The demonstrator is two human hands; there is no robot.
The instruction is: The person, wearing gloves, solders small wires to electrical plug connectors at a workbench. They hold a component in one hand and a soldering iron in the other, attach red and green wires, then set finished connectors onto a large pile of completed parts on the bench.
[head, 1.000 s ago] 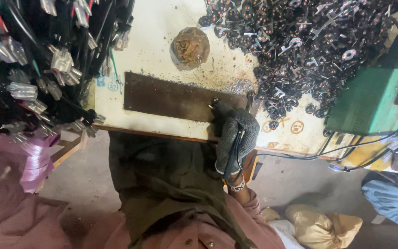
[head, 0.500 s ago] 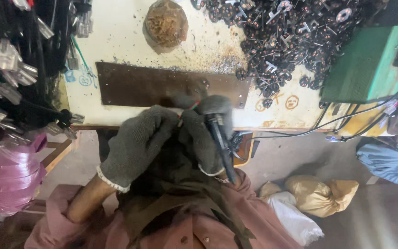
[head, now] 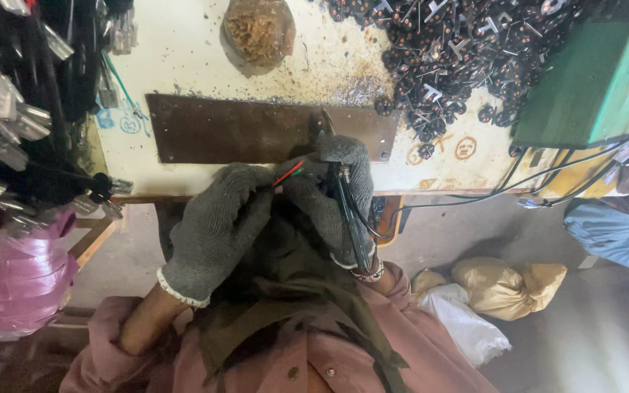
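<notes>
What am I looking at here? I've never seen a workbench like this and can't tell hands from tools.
The picture comes from a camera worn on the person's head, looking down at their own two gloved hands. The left hand pinches thin red and green wires. The right hand grips a dark pen-like tool with a black cable trailing off. Both hover at the near edge of a pale workbench with a brown metal plate fixed on it. Farther back lie a heap of small dark metal parts and a round brownish pad. A green box stands right; bundled cables with metal plugs hang left.
</notes>
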